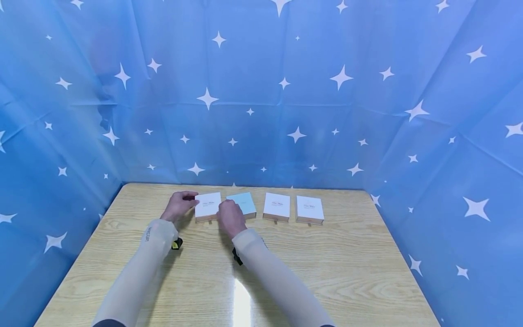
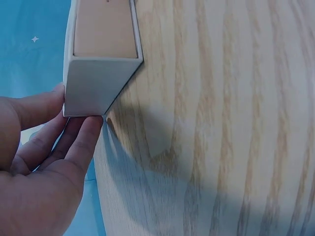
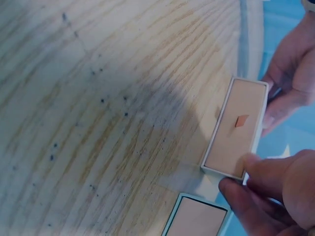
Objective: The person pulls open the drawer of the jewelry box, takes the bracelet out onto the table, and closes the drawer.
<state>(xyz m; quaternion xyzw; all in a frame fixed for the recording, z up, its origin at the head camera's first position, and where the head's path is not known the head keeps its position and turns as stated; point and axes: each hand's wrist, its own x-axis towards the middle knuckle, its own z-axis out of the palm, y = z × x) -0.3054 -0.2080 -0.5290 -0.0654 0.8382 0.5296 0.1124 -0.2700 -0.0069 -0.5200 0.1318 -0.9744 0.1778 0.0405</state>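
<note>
At the left end of a row of flat boxes sits a white drawer box (image 1: 207, 205) with a tan front (image 3: 231, 140) and a small orange pull tab (image 3: 241, 121). My left hand (image 1: 180, 205) holds its left side, thumb at the top edge and fingertips on the side wall (image 2: 96, 86), as the left wrist view shows. From the other side, my right hand (image 3: 283, 194) grips the same box at its right end, thumb by the front's corner. A light-blue box (image 1: 247, 203) stands just right of it, partly behind my right hand in the head view.
Farther right in the row lie two more white boxes, one (image 1: 277, 206) nearer the blue box and one (image 1: 309, 209) at the right end. The wooden table (image 1: 347, 272) ends at the back against a blue star-patterned curtain (image 1: 261, 81), which also hangs at both sides.
</note>
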